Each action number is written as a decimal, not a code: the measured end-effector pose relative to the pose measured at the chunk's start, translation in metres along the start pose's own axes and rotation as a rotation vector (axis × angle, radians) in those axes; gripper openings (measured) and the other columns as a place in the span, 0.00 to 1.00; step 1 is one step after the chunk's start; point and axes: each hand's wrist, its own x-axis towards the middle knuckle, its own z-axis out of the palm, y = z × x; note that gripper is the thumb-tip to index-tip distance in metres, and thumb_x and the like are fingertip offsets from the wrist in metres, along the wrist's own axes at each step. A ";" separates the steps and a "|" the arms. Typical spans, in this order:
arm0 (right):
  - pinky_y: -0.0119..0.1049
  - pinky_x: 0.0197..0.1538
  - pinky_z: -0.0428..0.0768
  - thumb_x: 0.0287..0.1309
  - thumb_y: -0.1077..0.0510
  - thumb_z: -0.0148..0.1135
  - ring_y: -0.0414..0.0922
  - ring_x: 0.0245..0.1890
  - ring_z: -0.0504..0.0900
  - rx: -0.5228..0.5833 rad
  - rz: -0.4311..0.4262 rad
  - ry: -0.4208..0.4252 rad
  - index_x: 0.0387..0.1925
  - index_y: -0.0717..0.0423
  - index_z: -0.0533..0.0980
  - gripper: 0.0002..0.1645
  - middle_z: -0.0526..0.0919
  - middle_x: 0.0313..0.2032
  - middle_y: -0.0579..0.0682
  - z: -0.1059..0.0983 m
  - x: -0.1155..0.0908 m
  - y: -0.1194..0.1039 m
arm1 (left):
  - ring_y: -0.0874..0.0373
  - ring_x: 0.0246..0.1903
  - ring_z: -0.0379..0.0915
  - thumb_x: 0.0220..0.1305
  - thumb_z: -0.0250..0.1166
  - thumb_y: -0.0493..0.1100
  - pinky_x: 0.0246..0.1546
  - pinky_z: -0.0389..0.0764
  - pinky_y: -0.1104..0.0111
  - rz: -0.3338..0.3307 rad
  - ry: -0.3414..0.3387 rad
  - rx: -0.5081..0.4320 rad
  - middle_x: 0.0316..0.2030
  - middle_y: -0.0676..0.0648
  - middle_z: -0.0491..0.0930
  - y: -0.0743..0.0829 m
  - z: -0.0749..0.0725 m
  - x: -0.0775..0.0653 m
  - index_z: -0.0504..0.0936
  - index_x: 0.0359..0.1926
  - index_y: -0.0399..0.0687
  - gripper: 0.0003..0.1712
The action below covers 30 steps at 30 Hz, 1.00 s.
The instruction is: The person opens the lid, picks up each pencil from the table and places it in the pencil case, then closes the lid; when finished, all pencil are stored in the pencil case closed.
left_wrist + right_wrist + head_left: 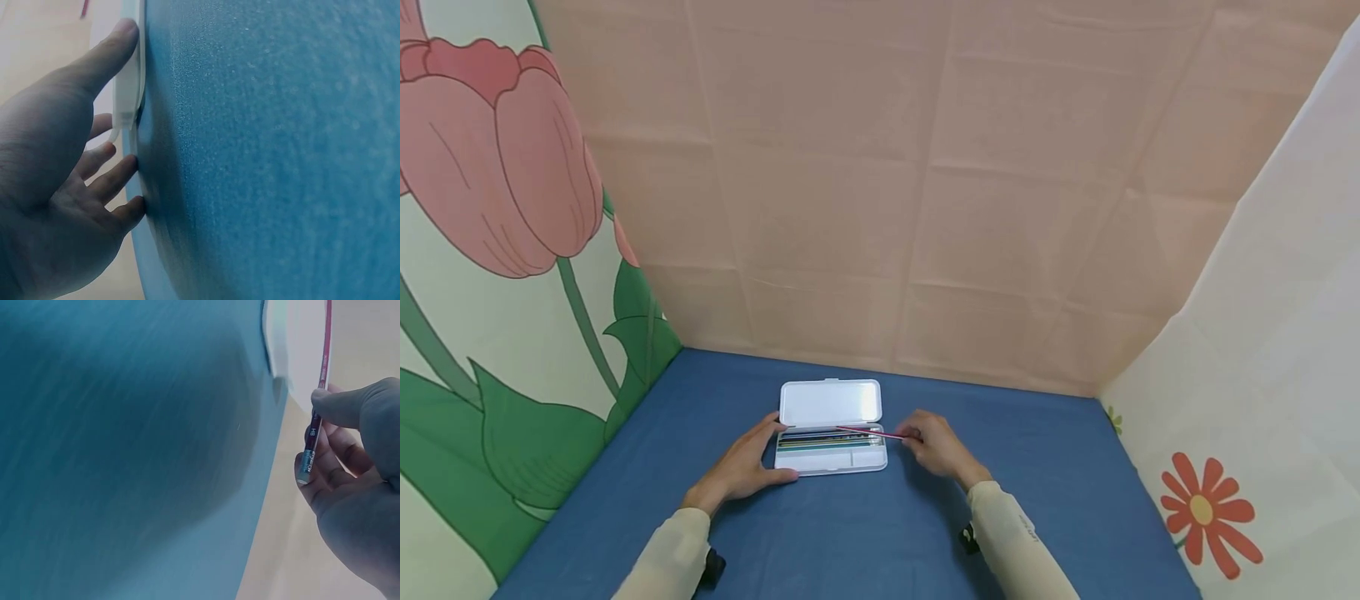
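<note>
An open white pencil case [831,464] lies on the blue surface, its lid [829,402] tipped back on the far side. Several dark, yellowish and green pencils [816,445] lie in its tray. My left hand [747,462] holds the case at its left end, thumb along the near edge and fingers toward the hinge side. Between thumb and fingers, my right hand [936,442] pinches a red pencil [326,344] by its dark end, marked HB. This pencil points left over the right part of the case; whether its tip touches the case I cannot tell.
Blue cloth [865,542] covers the table around the case. A beige cloth wall [925,208] stands behind, with a tulip-printed sheet [512,167] at left and a white flower-printed sheet [1285,400] at right.
</note>
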 end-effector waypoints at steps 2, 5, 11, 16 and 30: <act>0.39 0.48 0.84 0.75 0.69 0.69 0.40 0.42 0.81 0.000 -0.008 -0.010 0.48 0.57 0.92 0.10 0.90 0.43 0.52 0.004 0.007 -0.006 | 0.27 0.86 0.58 0.62 0.85 0.63 0.82 0.66 0.27 0.005 0.000 -0.001 0.89 0.34 0.57 0.000 0.000 0.001 0.73 0.80 0.43 0.55; 0.40 0.48 0.85 0.76 0.69 0.67 0.41 0.42 0.82 0.004 -0.023 -0.023 0.49 0.57 0.92 0.11 0.90 0.43 0.52 0.010 0.016 -0.015 | 0.27 0.86 0.59 0.63 0.85 0.63 0.82 0.66 0.27 0.012 0.000 -0.004 0.90 0.35 0.57 -0.002 0.000 0.002 0.73 0.80 0.42 0.55; 0.41 0.50 0.89 0.74 0.71 0.66 0.44 0.44 0.86 -0.027 -0.075 -0.025 0.49 0.58 0.92 0.13 0.90 0.43 0.51 0.024 0.031 -0.030 | 0.27 0.86 0.58 0.63 0.85 0.64 0.82 0.66 0.27 0.016 -0.002 -0.005 0.90 0.35 0.57 -0.004 0.000 0.002 0.72 0.80 0.42 0.55; 0.43 0.51 0.90 0.75 0.70 0.67 0.45 0.43 0.86 -0.071 -0.100 -0.020 0.47 0.59 0.92 0.11 0.90 0.43 0.53 0.037 0.041 -0.039 | 0.27 0.86 0.58 0.62 0.85 0.63 0.82 0.65 0.28 0.018 0.006 -0.011 0.89 0.35 0.58 -0.006 0.000 0.001 0.73 0.80 0.42 0.55; 0.42 0.54 0.88 0.74 0.68 0.68 0.43 0.43 0.83 -0.112 -0.057 -0.009 0.46 0.54 0.93 0.11 0.90 0.42 0.50 0.063 0.054 -0.049 | 0.28 0.87 0.57 0.62 0.85 0.64 0.83 0.65 0.28 0.006 0.006 -0.015 0.90 0.34 0.57 -0.003 0.001 0.000 0.72 0.81 0.42 0.56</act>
